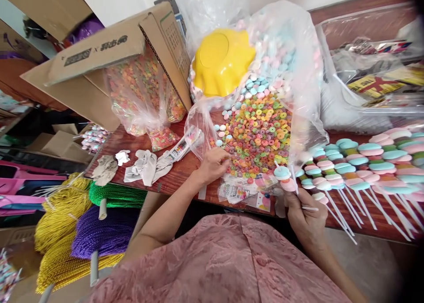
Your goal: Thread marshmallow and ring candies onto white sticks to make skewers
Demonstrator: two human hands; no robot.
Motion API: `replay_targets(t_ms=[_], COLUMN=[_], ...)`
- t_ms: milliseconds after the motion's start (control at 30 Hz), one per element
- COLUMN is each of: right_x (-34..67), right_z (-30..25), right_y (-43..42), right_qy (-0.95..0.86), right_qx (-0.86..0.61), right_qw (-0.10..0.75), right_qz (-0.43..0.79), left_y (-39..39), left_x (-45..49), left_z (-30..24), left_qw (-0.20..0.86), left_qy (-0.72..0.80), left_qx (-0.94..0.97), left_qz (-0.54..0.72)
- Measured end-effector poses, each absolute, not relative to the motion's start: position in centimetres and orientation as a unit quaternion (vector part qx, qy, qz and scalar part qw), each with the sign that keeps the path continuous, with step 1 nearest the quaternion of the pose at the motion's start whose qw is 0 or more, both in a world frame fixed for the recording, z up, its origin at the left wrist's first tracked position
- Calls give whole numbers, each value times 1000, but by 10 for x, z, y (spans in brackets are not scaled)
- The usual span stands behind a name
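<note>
My right hand (306, 217) grips a white stick (294, 183) that carries a blue and a pink disc-shaped candy near its top. My left hand (214, 164) reaches into a heap of small multicoloured candy rings (261, 137) spread on clear plastic, fingertips pinched at the edge of the heap. Behind the rings lie pastel blue, pink and white round candies (265, 84) in a big clear bag, with a yellow scalloped bowl (221, 62) upside down on them. To the right lie several finished candy skewers (361, 166) in a row.
An open cardboard box (109, 55) with bags of coloured rings (145, 100) stands at the left. Crumpled white gloves (145, 166) lie on the wooden table (179, 170). Bundles of yellow, green and purple cord (82, 223) sit below left. Clear plastic bags (371, 73) pile at the back right.
</note>
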State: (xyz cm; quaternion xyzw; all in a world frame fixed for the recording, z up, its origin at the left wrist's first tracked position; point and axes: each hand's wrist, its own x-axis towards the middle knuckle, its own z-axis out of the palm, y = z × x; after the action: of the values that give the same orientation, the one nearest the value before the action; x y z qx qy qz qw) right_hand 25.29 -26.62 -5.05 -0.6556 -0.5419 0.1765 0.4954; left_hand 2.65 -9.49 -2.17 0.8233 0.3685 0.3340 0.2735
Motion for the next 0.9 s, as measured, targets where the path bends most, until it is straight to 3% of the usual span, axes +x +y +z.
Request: replay_targets(t_ms=[167, 300, 467, 667, 733, 833, 900], right_x=[237, 229, 227, 226, 225, 223, 222], right_z=[-29, -27, -34, -29, -27, -25, -25], right_y=[-265, -262, -263, -265, -265, -263, -262], right_qy=[-599, -662, -688, -679, -675, -678, -674], right_qx=[-619, -587, -585, -596, -595, -585, -583], right_qw=[470, 427, 401, 399, 405, 416, 426], right_qz=[192, 187, 155, 157, 163, 160, 158], left_y=[-126, -147, -159, -160, -161, -165, -168], left_x=[36, 44, 46, 43, 43, 47, 51], left_z=[-1, 9, 5, 3, 1, -2, -2], left_qw=[594, 657, 607, 274, 207, 211, 309], left_qy=[376, 347, 361, 307, 284, 272, 295], left_qx=[544, 465, 473, 747, 785, 789, 734], left_qz=[457, 481, 527, 522, 510, 510, 528])
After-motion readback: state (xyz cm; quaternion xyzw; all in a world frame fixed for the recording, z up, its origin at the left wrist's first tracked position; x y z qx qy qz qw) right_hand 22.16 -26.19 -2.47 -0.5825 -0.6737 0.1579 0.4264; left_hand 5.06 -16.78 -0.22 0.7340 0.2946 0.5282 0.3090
